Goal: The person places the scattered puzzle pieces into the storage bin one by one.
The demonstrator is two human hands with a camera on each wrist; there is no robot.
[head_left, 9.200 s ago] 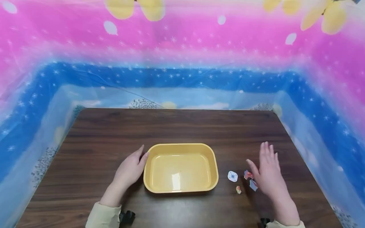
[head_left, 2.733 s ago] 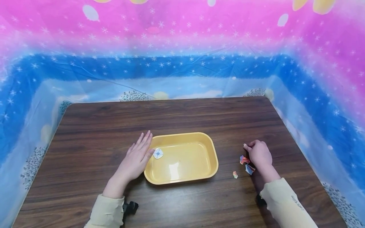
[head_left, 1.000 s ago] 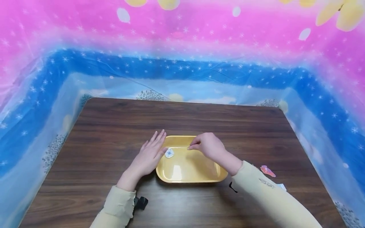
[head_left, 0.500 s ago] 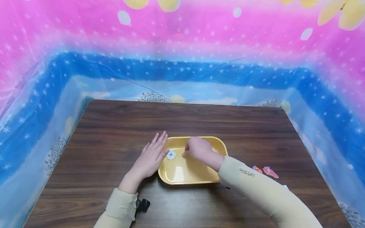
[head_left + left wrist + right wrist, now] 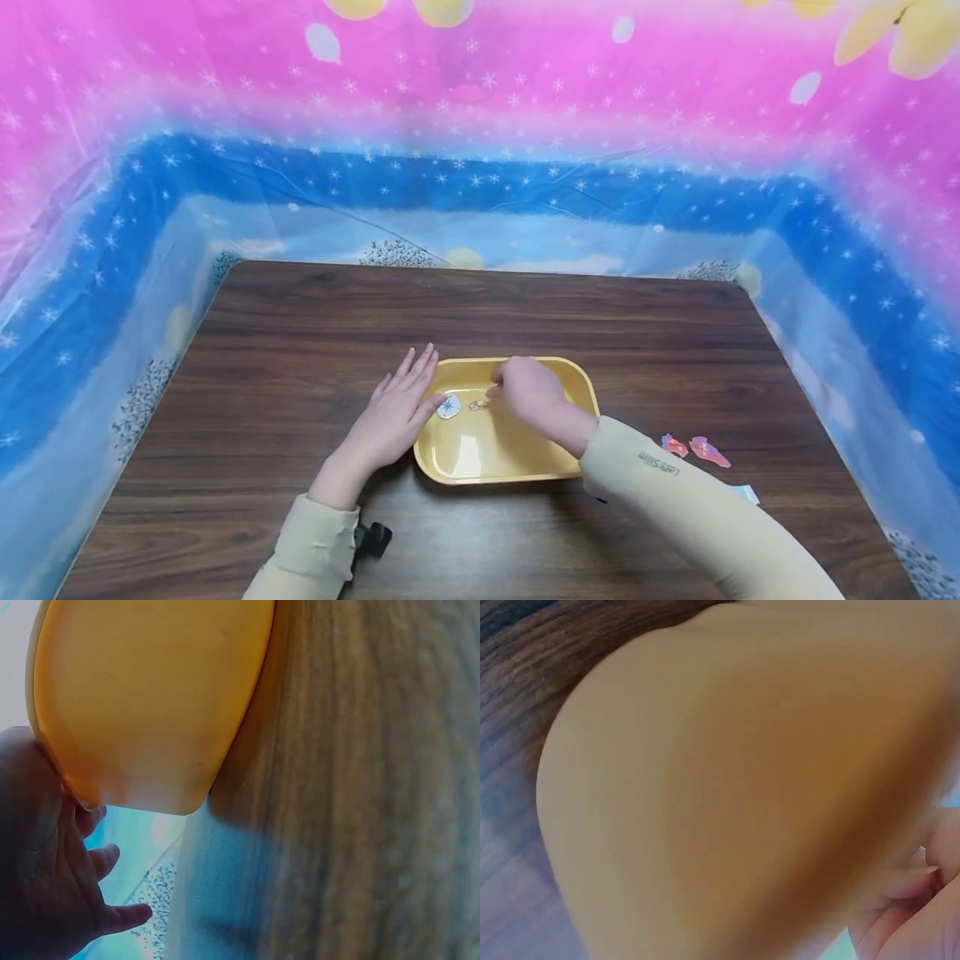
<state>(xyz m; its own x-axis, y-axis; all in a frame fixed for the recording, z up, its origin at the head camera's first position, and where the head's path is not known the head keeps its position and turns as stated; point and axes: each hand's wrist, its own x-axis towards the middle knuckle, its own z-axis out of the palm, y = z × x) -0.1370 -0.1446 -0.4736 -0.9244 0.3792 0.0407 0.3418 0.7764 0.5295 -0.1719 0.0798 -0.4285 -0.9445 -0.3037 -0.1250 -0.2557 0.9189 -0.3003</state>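
Observation:
A shallow yellow tray [image 5: 498, 480] stands on the table. My left hand [image 5: 390, 415] lies along its left end with the fingers stretched out and the thumb at the rim. In the left wrist view the left hand [image 5: 56, 870] is against the outer corner of the tray [image 5: 150, 712]. Inside the tray lie a white sticker [image 5: 448, 407] with a blue compass star and, to its right, a small orange-and-white sticker [image 5: 477, 406]. My right hand [image 5: 528, 392] is over the tray just right of the small sticker, its fingers curled and apparently holding nothing.
Two red-pink cutouts [image 5: 709, 451] and a pale blue-white piece [image 5: 746, 493] lie on the dark wooden table [image 5: 480, 312] to the right, partly behind the right sleeve [image 5: 667, 479]. A patterned cloth [image 5: 487, 187] encloses the table's back and sides.
My right hand came from the table's right side into the tray, let go of the small sticker beside the compass one, and has drawn slightly back. The left hand stays at the tray.

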